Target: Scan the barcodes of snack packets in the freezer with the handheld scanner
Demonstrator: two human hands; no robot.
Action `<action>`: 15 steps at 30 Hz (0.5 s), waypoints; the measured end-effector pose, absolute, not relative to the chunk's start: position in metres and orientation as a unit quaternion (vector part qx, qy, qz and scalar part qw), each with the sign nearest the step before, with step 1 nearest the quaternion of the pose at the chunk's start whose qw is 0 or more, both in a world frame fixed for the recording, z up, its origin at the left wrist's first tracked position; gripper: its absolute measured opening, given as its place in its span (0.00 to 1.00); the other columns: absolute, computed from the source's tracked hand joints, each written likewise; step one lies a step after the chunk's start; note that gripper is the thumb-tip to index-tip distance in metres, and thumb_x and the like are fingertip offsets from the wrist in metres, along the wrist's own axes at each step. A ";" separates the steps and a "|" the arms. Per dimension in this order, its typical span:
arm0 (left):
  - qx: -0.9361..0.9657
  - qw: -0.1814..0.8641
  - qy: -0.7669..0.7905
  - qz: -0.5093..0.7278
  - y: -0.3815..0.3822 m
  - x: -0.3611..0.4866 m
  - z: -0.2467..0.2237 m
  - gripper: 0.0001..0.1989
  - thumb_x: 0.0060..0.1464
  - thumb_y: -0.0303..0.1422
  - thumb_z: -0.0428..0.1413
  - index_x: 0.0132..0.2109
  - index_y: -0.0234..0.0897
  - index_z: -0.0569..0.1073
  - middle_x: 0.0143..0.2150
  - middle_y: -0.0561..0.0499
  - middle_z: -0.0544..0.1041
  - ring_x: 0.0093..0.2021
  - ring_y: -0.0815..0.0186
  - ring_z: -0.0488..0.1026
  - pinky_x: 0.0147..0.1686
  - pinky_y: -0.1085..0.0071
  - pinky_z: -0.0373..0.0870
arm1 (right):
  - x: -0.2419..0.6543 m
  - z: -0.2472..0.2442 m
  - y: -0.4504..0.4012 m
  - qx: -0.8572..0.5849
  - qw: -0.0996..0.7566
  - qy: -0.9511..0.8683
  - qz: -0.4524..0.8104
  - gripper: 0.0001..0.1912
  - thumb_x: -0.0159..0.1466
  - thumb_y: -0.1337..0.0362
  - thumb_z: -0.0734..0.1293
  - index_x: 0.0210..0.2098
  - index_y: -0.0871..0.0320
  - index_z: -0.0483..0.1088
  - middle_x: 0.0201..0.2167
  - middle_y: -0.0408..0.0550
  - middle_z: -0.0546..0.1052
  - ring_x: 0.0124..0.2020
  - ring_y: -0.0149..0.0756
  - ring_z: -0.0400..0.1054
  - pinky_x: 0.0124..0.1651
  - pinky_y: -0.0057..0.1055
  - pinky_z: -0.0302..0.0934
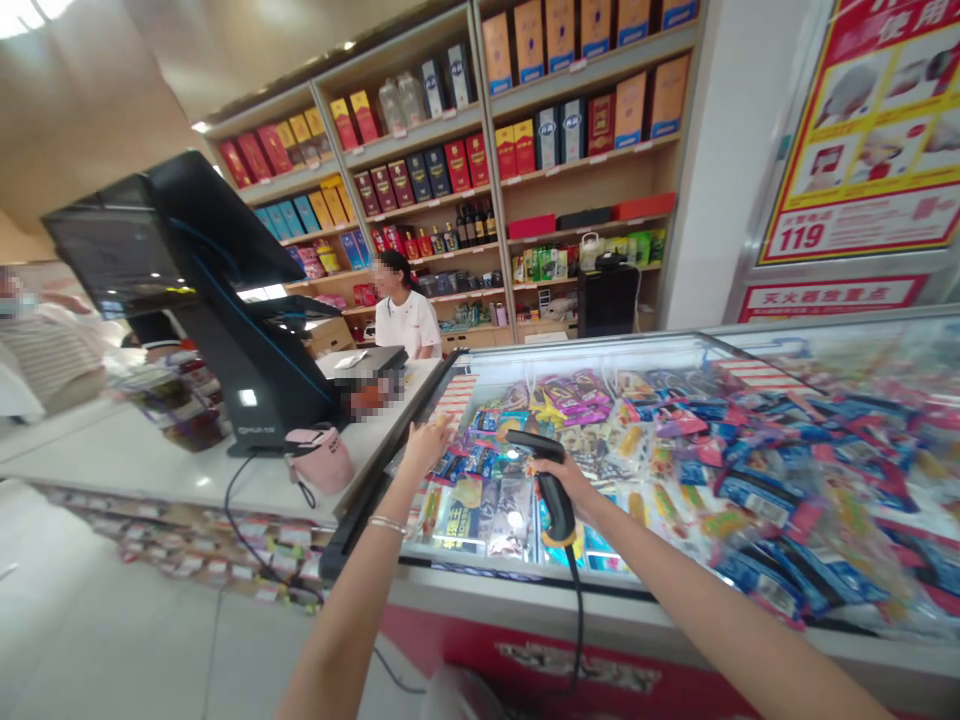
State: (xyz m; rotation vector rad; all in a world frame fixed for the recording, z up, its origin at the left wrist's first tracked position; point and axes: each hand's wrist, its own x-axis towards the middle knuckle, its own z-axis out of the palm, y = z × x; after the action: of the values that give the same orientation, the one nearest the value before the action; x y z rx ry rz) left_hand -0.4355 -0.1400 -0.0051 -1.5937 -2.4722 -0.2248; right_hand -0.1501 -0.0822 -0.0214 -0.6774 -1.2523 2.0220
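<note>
My right hand (pixel 574 480) is wrapped round the handle of a black barcode scanner (pixel 556 505) with a yellow band at its base. Its head points left, and a dark cable drops from the handle past the freezer front. My left hand (pixel 427 445), with a bracelet on the wrist, reaches to the left edge of the chest freezer (pixel 517 590). Its fingers are bent together; whatever they hold or press on is too small to make out. Under both hands, packaged ice creams (pixel 480 500) fill the freezer.
Left of the freezer stands a white counter (pixel 150 480) with a black checkout terminal (pixel 225 300) and a pink cup-like holder (pixel 321 458). A person in white (pixel 405 320) is behind the counter, before shelves (pixel 420 135) of boxed goods. Another person (pixel 52 330) is at far left.
</note>
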 end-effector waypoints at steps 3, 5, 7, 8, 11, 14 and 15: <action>-0.467 0.159 -0.864 -0.102 -0.136 -0.423 0.001 0.21 0.63 0.35 0.39 0.58 0.36 0.67 0.46 0.39 0.77 0.52 0.56 0.72 0.58 0.56 0.58 | -0.134 -0.021 -0.073 -0.281 0.320 -0.493 0.758 0.11 0.46 0.62 0.71 0.27 0.59 0.68 0.16 0.43 0.73 0.15 0.31 0.66 0.18 0.26 0.60; -0.426 0.152 -0.886 -0.101 -0.130 -0.417 -0.001 0.20 0.61 0.36 0.43 0.56 0.34 0.68 0.50 0.37 0.74 0.53 0.55 0.71 0.52 0.60 0.64 | -0.119 -0.021 -0.063 -0.296 0.312 -0.500 0.752 0.10 0.47 0.63 0.70 0.26 0.59 0.67 0.14 0.43 0.71 0.14 0.31 0.65 0.18 0.25 0.60; -0.411 0.113 -0.900 -0.088 -0.125 -0.413 -0.005 0.19 0.58 0.35 0.47 0.54 0.33 0.68 0.52 0.36 0.73 0.52 0.53 0.72 0.48 0.61 0.68 | -0.104 -0.020 -0.054 -0.303 0.312 -0.500 0.749 0.09 0.48 0.64 0.70 0.26 0.59 0.66 0.14 0.42 0.70 0.14 0.30 0.64 0.17 0.24 0.59; -0.406 0.097 -0.905 -0.085 -0.122 -0.413 -0.006 0.18 0.58 0.33 0.47 0.53 0.32 0.69 0.51 0.35 0.74 0.50 0.53 0.73 0.46 0.61 0.69 | -0.098 -0.019 -0.051 -0.304 0.313 -0.499 0.749 0.09 0.48 0.64 0.70 0.26 0.59 0.66 0.14 0.42 0.70 0.14 0.30 0.64 0.17 0.24 0.59; -0.390 0.080 -0.911 -0.104 -0.120 -0.417 -0.004 0.16 0.57 0.27 0.45 0.49 0.31 0.71 0.46 0.34 0.76 0.48 0.52 0.75 0.45 0.60 0.69 | -0.087 -0.016 -0.047 -0.305 0.309 -0.499 0.750 0.09 0.48 0.63 0.70 0.26 0.58 0.66 0.14 0.42 0.70 0.14 0.29 0.63 0.17 0.24 0.59; -0.379 0.074 -0.913 -0.134 -0.116 -0.420 0.005 0.16 0.60 0.31 0.44 0.50 0.35 0.72 0.45 0.36 0.77 0.48 0.51 0.75 0.44 0.59 0.70 | -0.086 -0.014 -0.049 -0.293 0.302 -0.513 0.748 0.09 0.48 0.62 0.70 0.25 0.59 0.66 0.14 0.42 0.71 0.13 0.28 0.62 0.16 0.25 0.57; -0.387 0.062 -0.901 -0.184 -0.112 -0.418 0.008 0.17 0.61 0.34 0.44 0.51 0.36 0.72 0.46 0.37 0.78 0.48 0.52 0.75 0.44 0.59 0.70 | -0.086 -0.013 -0.050 -0.288 0.300 -0.519 0.747 0.09 0.48 0.61 0.69 0.25 0.59 0.66 0.14 0.42 0.71 0.13 0.28 0.62 0.16 0.24 0.57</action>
State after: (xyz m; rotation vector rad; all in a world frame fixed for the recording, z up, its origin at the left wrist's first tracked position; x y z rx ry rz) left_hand -0.4175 -0.1118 0.0078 -1.1702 -2.7258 -0.5574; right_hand -0.0858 -0.0496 -0.0133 -0.7657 -1.3778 1.9828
